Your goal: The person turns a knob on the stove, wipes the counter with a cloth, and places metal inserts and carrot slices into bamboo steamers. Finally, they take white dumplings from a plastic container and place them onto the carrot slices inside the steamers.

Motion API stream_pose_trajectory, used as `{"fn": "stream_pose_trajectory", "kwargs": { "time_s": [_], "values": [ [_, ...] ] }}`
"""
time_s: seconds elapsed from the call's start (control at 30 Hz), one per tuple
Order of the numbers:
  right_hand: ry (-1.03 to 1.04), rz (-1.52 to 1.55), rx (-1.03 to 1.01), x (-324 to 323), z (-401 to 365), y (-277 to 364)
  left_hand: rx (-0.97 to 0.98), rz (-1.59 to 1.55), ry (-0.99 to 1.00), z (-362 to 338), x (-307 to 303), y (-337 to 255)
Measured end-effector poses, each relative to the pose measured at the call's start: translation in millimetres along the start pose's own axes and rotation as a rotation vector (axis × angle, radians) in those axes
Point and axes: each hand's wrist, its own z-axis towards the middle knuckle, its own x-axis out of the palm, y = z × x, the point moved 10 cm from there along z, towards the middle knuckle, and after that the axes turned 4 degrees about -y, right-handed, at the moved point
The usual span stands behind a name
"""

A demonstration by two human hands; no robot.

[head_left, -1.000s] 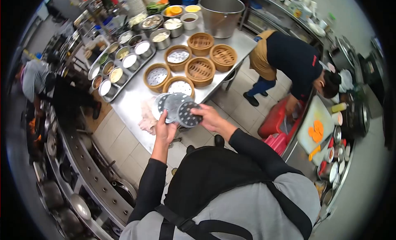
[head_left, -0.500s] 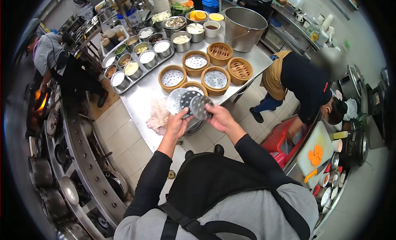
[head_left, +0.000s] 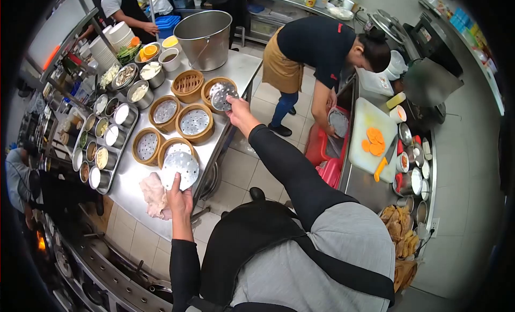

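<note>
My left hand (head_left: 180,200) grips perforated metal discs (head_left: 181,169) by the near edge, thumb on top, in front of the nearest bamboo steamer (head_left: 162,157). With my right arm stretched out, my right hand (head_left: 242,114) pinches another perforated disc (head_left: 223,97) at its rim. That disc overlaps the far right bamboo steamer (head_left: 206,93), whose inside is partly hidden. Perforated discs lie inside the neighbouring steamers (head_left: 195,122), while a slatted bottom shows in the back steamer (head_left: 188,83).
The steamers stand on a steel table (head_left: 126,191) with a crumpled pale pink piece (head_left: 154,195), a tray of ingredient tins (head_left: 110,135) and a big metal bucket (head_left: 203,41). To the right, a co-worker (head_left: 314,49) bends over a red bin (head_left: 316,145) beside a cutting board (head_left: 370,124).
My hands have moved apart: the right one has carried a disc away to the far right steamer, the left keeps the others. The view has turned right.
</note>
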Motion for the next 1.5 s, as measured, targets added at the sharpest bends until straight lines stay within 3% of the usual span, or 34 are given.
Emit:
{"fn": "stream_pose_trajectory", "kwargs": {
  "time_s": [0.07, 0.13, 0.27, 0.47, 0.53, 0.63, 0.7, 0.8, 0.83, 0.87, 0.93, 0.97, 1.03, 1.1, 1.2, 1.3, 1.33, 1.4, 1.5],
  "values": [
    [0.28, 0.056, 0.064, 6, 39, -20, 0.018, -0.032, 0.051, 8, 3, 5],
    [0.326, 0.038, 0.077, 2, 26, -17, -0.045, -0.07, 0.0, 4, 14, 7],
    [0.439, 0.085, 0.146, -2, -33, 4, -0.111, -0.334, 0.097, 14, 41, 10],
    [0.667, -0.126, 0.327, 3, -116, 15, -0.017, -0.2, 0.104, 45, 82, 15],
    [0.806, -0.248, 0.315, 9, -126, 4, -0.001, 0.047, 0.063, 56, 97, 27],
    [0.591, -0.307, 0.288, -12, -108, -10, -0.063, 0.06, 0.158, 63, 136, 43],
    [0.53, -0.231, 0.253, -14, -88, -5, -0.039, 0.036, 0.093, 75, 140, 43],
    [0.429, -0.228, 0.178, -14, -50, 8, -0.038, -0.116, -0.002, 113, 112, 45],
    [0.309, -0.24, 0.137, -19, -27, 10, -0.009, -0.105, -0.043, 119, 105, 36],
    [0.188, -0.254, 0.1, -28, -8, 11, -0.019, -0.103, -0.041, 125, 104, 33],
    [0.156, -0.178, 0.09, -8, -5, 16, -0.006, -0.089, 0.009, 138, 97, 20],
    [0.098, -0.279, 0.089, 1, -13, 23, -0.021, -0.094, 0.018, 140, 102, 15],
    [0.227, -0.247, 0.11, 17, -2, 10, -0.05, -0.099, 0.057, 158, 88, 17],
    [0.319, -0.291, 0.095, 21, -13, 12, -0.07, -0.063, 0.024, 147, 99, 2],
    [0.453, -0.315, 0.181, 30, -43, 4, -0.182, 0.065, 0.125, 135, 128, -7],
    [0.482, -0.328, 0.213, 44, -72, -1, -0.3, 0.013, 0.224, 141, 146, 8],
    [0.482, -0.329, 0.211, 47, -75, -3, -0.289, 0.063, 0.141, 144, 143, 10],
    [0.535, -0.367, 0.209, 53, -82, -9, -0.356, 0.037, 0.363, 141, 169, 12],
    [0.514, -0.359, 0.179, 55, -83, -9, -0.378, -0.065, 0.406, 153, 170, 14]
  ]
}}
